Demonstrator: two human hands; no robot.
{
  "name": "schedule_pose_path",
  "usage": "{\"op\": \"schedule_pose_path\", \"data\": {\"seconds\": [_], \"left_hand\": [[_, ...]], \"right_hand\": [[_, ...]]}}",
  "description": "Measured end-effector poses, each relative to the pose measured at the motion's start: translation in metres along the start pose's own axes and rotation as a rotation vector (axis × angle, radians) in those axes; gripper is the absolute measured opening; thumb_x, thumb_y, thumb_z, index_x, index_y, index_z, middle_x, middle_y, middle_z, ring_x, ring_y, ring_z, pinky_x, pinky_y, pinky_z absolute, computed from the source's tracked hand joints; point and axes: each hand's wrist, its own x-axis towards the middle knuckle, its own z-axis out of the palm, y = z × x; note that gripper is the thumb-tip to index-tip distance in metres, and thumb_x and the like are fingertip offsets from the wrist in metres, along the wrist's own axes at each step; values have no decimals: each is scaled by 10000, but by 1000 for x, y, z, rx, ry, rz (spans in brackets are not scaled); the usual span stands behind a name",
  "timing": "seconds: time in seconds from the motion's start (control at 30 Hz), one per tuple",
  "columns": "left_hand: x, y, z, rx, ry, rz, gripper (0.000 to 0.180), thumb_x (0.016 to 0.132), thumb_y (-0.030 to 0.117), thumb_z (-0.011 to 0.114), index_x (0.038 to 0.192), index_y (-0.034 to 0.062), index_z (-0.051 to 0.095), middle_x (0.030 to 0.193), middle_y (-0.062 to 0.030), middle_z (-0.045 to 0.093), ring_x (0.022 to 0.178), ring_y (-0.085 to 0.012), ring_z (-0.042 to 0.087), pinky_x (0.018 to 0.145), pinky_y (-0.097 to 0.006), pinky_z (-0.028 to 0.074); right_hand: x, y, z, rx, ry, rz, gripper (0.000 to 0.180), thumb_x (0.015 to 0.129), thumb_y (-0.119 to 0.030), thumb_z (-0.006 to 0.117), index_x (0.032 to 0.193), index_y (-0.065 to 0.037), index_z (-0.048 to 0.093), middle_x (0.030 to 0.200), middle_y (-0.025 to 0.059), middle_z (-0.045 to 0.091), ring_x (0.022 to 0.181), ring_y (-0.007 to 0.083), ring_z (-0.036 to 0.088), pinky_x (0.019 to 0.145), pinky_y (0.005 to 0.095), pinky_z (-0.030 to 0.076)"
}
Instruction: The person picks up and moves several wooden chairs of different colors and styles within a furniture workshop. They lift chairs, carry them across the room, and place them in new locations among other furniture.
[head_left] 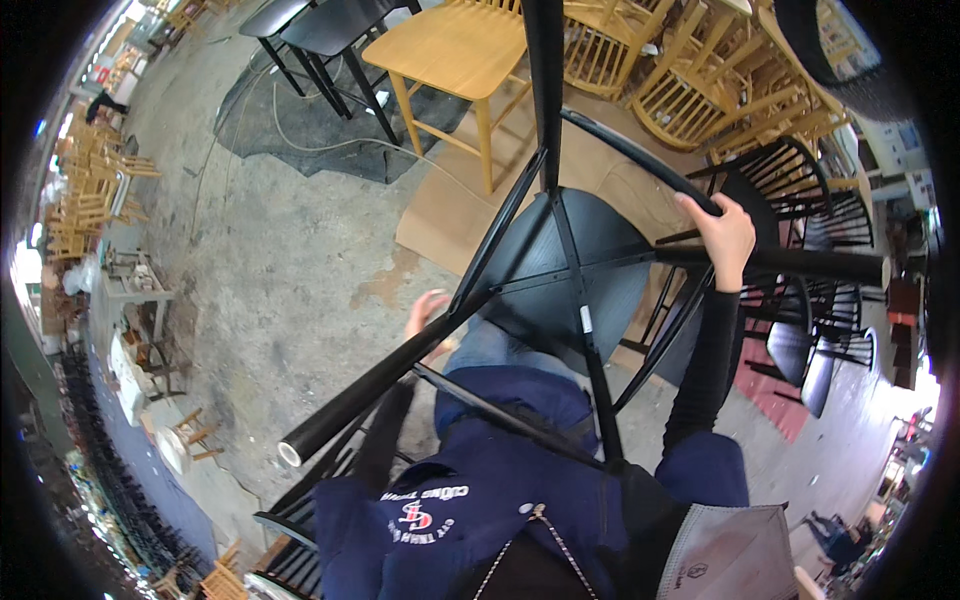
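Black chair (545,305) upended before the person (520,470), legs outward. Right hand (728,240) clamped on a rail (640,156), likely for steadiness; left hand (428,318) partly behind a leg (365,388), grip unclear.

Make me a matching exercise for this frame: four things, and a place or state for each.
1. right hand
2. left hand
3. nearest black chair
4. yellowish wooden chair

A. underside facing the camera
B. standing upright on its legs
C. on a black rail
D. left of centre, by a black leg

Pairs: 1-C, 2-D, 3-A, 4-B
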Motion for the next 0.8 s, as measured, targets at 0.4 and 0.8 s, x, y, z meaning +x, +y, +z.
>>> {"op": "schedule_pose_path", "data": {"seconds": [0.4, 0.8], "left_hand": [[32, 20, 98, -168, 217, -168, 320, 814, 106, 549, 1124, 35, 514, 717, -10, 594, 644, -71, 526, 598, -203, 406], [72, 56, 144, -22, 134, -125, 489, 721, 31, 583, 1190, 50, 444, 681, -7, 550, 638, -83, 501, 630, -229, 399]], "right_hand": [[59, 110, 46, -127, -442, 218, 677, 615, -569, 643, 1104, -102, 618, 1070, 127, 633, 999, 264, 603, 841, 394, 460], [-176, 42, 45, 784, -1313, 331, 809, 815, -709, 301, 640, -5, 660, 604, 166, 604, 719, 295, 635, 687, 371, 474]]}}
